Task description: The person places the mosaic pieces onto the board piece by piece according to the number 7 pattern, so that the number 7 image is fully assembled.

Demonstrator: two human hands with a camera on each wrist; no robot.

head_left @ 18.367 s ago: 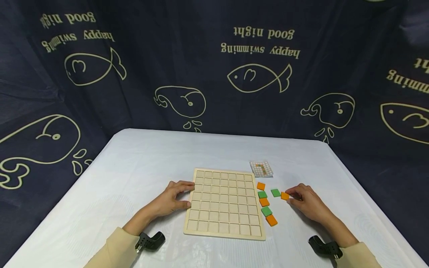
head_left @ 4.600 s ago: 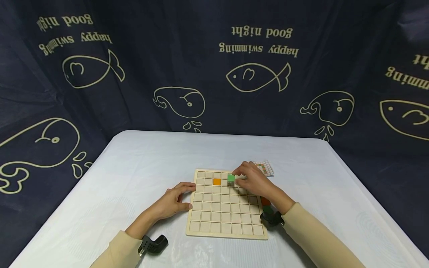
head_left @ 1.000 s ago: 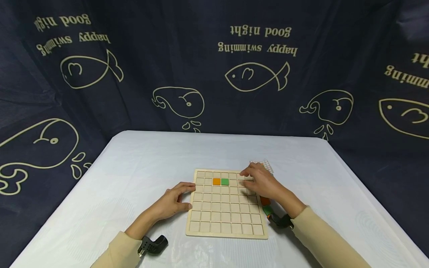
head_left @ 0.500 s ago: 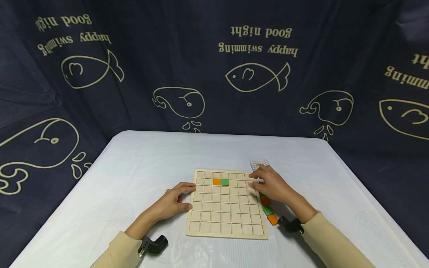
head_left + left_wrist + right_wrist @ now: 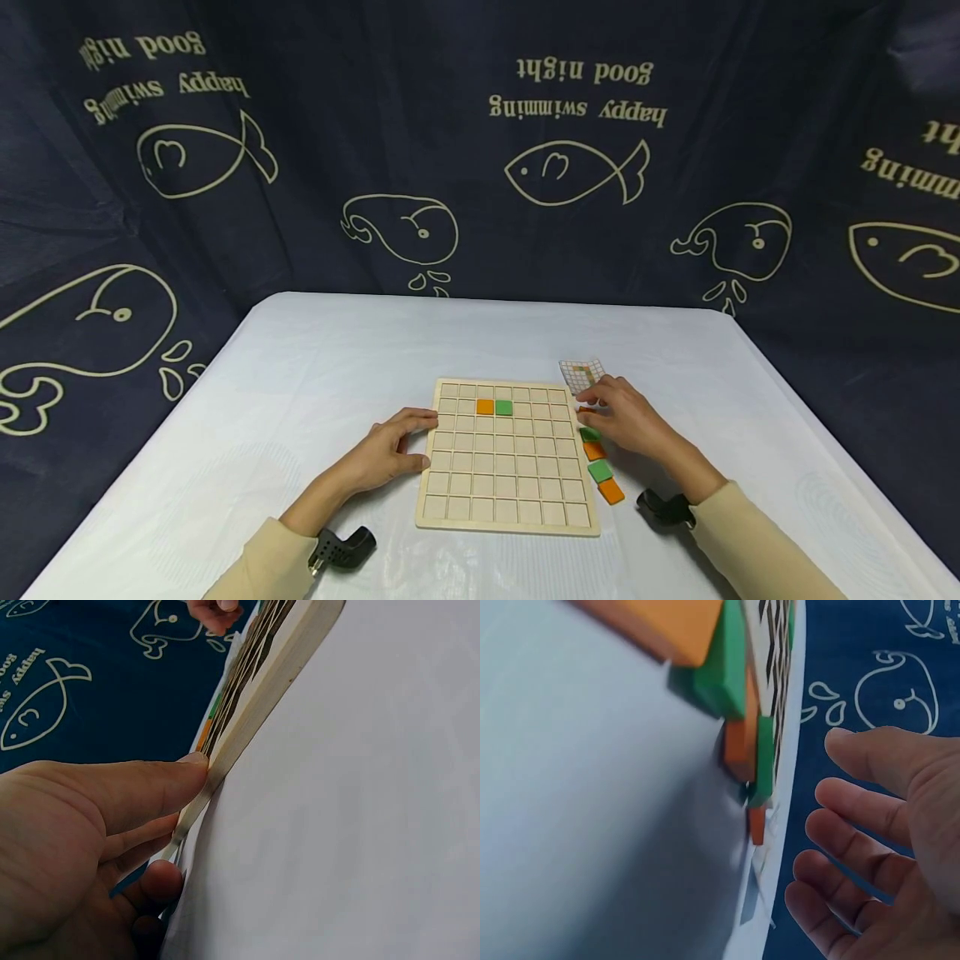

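Left hand [image 5: 382, 454], thumb and fingers spread, touches the gridded board [image 5: 493, 486] in the head view; the right hand [image 5: 628, 419], thumb and fingers also apart, hovers by a partly hidden orange tile [image 5: 587, 409]. An orange square [image 5: 485, 407] and green square [image 5: 504, 407] adjoin on the board. Left wrist view: thumb against the board's edge. Right wrist view: parted fingers clear of the tile row [image 5: 763, 761].

Flat wooden grid board [image 5: 483, 486], orange tile [image 5: 485, 407] and green tile [image 5: 504, 407] in adjacent cells, loose tiles [image 5: 600, 472] alongside
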